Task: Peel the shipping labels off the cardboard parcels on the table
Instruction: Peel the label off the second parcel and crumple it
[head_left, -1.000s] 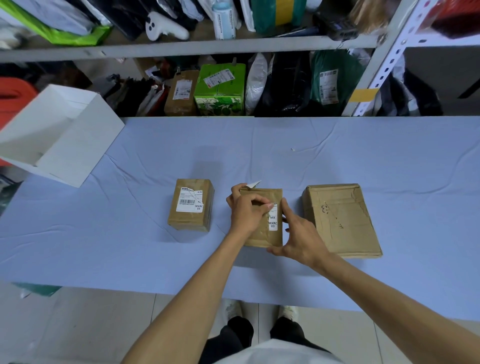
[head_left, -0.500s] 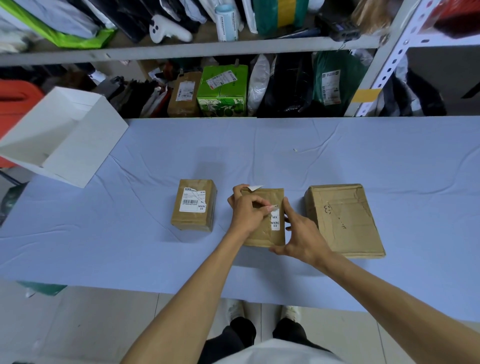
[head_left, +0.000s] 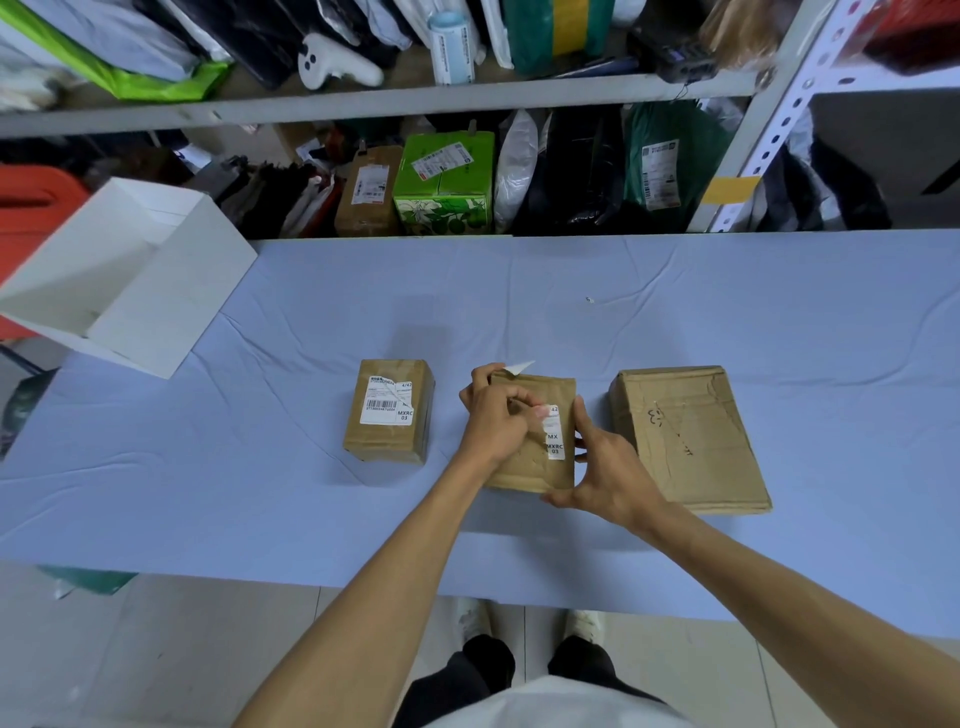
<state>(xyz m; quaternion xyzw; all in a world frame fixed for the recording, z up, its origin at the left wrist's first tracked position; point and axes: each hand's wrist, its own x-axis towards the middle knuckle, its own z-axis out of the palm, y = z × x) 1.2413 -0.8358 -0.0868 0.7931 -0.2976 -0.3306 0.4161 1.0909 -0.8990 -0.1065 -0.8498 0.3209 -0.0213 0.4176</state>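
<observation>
Long table (head_left: 727, 322), pale blue cloth on top, creased. Three brown boxes in row near front edge. Small left box (head_left: 384, 447) with left label (head_left: 387, 408) on top. Middle box (head_left: 524, 470), middle label (head_left: 553, 439) partly peeled. Big flat right box (head_left: 685, 441). White open box (head_left: 130, 291) at far left corner, sticking past edge. Tiny white scrap (head_left: 589, 300) farther back.

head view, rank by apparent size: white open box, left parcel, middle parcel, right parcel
Largest to smallest:
1. white open box
2. right parcel
3. left parcel and middle parcel: they look alike. The left hand, pinching its shipping label, and the right hand cover part of the middle one, so unranked.
</observation>
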